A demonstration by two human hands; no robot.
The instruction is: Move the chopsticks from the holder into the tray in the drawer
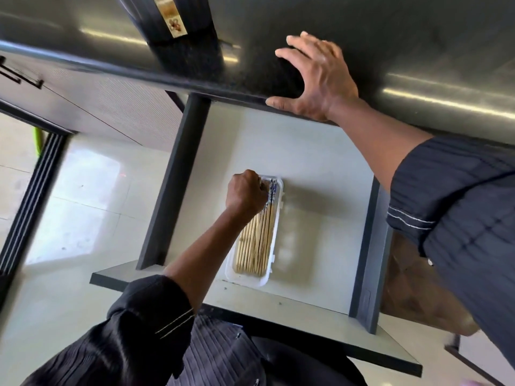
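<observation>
A pulled-out drawer [323,174] with a pale floor holds a white plastic tray [246,280]. Several wooden chopsticks [255,243] lie lengthwise in the tray, their blue-patterned ends at the far end. My left hand [245,194] is a closed fist over those patterned ends, gripping the bundle inside the tray. My right hand [320,79] rests flat with fingers spread on the edge of the dark counter [418,45], above the drawer and holding nothing. A dark upright box [181,43] with a gold label stands on the counter at upper left; I cannot tell whether it is the holder.
Dark grey side walls [172,185] frame the drawer, and its front panel [292,316] juts toward my body. Pale tiled floor [83,190] shows at left beside a dark door frame. A brown object [412,291] sits low at right of the drawer.
</observation>
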